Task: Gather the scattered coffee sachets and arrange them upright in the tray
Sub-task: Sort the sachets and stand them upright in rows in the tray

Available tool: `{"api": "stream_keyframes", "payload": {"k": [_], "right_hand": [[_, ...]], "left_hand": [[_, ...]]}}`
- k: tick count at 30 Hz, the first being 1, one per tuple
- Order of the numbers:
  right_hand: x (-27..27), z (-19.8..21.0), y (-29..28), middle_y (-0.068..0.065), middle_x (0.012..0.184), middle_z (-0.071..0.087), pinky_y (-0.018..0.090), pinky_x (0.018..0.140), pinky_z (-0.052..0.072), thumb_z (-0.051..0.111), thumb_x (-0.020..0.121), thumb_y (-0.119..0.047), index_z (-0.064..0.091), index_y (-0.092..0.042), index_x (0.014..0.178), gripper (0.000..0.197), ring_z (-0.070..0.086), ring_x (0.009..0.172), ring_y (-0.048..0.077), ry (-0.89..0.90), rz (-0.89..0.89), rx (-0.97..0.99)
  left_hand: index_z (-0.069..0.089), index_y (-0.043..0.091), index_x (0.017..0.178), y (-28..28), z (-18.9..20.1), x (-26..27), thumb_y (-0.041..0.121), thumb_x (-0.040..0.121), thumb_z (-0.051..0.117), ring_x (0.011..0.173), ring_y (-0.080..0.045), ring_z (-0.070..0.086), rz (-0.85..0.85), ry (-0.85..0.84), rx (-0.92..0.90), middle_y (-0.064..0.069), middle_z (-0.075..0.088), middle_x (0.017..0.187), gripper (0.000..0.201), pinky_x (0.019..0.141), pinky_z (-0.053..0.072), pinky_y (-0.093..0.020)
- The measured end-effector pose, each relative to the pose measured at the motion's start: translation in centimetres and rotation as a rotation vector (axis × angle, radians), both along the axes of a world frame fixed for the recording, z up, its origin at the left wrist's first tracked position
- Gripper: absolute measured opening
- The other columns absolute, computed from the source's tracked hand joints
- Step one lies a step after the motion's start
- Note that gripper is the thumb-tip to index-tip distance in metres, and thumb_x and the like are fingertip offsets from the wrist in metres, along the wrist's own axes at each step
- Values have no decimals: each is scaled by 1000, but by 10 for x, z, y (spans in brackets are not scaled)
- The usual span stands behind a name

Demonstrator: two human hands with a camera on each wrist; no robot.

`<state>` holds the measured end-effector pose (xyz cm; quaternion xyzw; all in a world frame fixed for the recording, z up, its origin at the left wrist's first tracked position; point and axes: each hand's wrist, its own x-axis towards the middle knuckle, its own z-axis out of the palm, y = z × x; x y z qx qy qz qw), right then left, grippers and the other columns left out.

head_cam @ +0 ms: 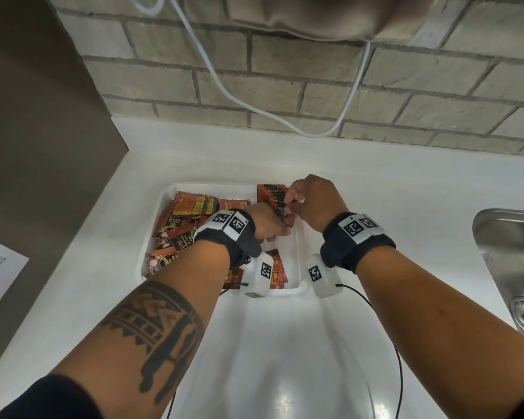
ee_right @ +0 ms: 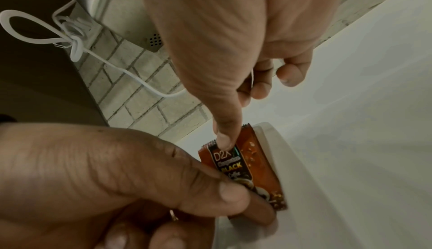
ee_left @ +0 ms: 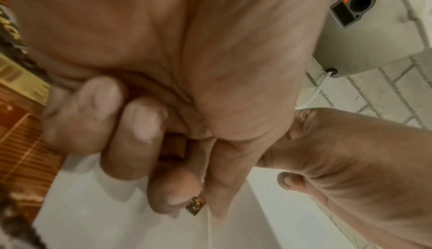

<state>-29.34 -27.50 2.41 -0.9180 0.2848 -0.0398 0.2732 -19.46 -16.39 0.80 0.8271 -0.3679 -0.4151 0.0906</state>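
Note:
A white tray (head_cam: pixel 212 185) sits on the white counter. Several red coffee sachets (head_cam: pixel 179 228) lie loose in its left half, and a few more (head_cam: pixel 277 273) near its front edge. A row of upright sachets (head_cam: pixel 271 190) stands along its far right side. Both hands meet at the front sachet (head_cam: pixel 282 211) of that row. My right hand (head_cam: pixel 291 204) pinches the sachet's top edge, its thumb (ee_right: pixel 224 138) on the printed face (ee_right: pixel 254 164). My left hand (head_cam: pixel 274 234) grips the lower part, fingers (ee_left: pixel 138 123) curled with a strip of sachet (ee_left: pixel 174 147) showing between them.
A steel sink (head_cam: pixel 508 255) lies at the right edge of the counter. A brick wall with a hanging white cable (head_cam: pixel 254 107) rises behind the tray. A dark panel (head_cam: pixel 43 146) closes the left side, with a sheet of paper (head_cam: pixel 0 273) below it.

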Motion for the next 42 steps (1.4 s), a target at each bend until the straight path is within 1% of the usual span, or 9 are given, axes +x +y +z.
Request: {"api": "stream_keyframes", "payload": {"k": [10,22,26,29,32,36,38,40,42], "right_hand": [[-2,4,2,-13,83,48,13,58,32,76,82,-17,71,-25,87,11,47,70,2,13,23,-1],[-14,16,4,-7,90,53,19,65,35,77,83,-20,71,-23,90,9,51,80,8,-44,-19,6],[-21,26,7,-17,80,56,7,60,32,66,90,-16,69,-26,86,11,52,74,3,-59,-43,13],[-28,38,21,-18,82,62,4,58,33,59,93,-15,69,-25,86,16,53,71,-3,-40,-28,17],[-31,48,48,-13,88,67,7,58,34,57,95,-17,72,-23,91,16,55,72,-1,59,63,96],[-22,35,85,-2,118,68,24,85,44,65,95,-27,71,-19,115,22,60,101,14,346,200,83],[-15,23,97,3,132,60,29,97,45,65,95,-28,61,-16,132,40,56,118,21,460,255,2],[-8,13,105,7,133,58,32,99,48,65,93,-22,53,-11,138,48,56,119,25,528,263,-47],[-2,6,108,10,129,61,34,95,52,68,90,-16,51,-8,137,51,59,115,27,579,260,-66]], "left_hand": [[59,16,65,2,4,0,42,96,58,50,-13,48,-4,5,-22,6,58,59,41,58,41,-24],[62,17,67,8,18,-3,44,96,59,54,-13,50,-45,-6,11,6,60,63,40,63,43,-26],[64,13,73,21,38,2,42,97,58,56,-14,50,-49,-37,-20,4,60,64,38,59,41,-25],[75,4,92,41,55,13,35,96,59,64,-19,53,-25,-82,-84,-2,65,73,35,64,42,-26],[75,7,96,67,66,22,28,98,56,80,-20,59,-23,-166,-121,-4,67,86,29,71,45,-29],[75,20,106,99,62,25,28,97,57,99,-20,64,-29,-250,-72,2,71,112,22,93,52,-37],[73,23,115,107,58,22,28,97,59,105,-19,62,-55,-277,-56,5,68,121,24,92,50,-33],[67,20,127,111,54,18,25,97,61,107,-21,60,-85,-276,-51,1,64,128,31,86,48,-29],[60,19,134,111,47,14,25,92,68,112,-23,59,-122,-283,-64,-3,60,133,43,93,50,-33]]}}
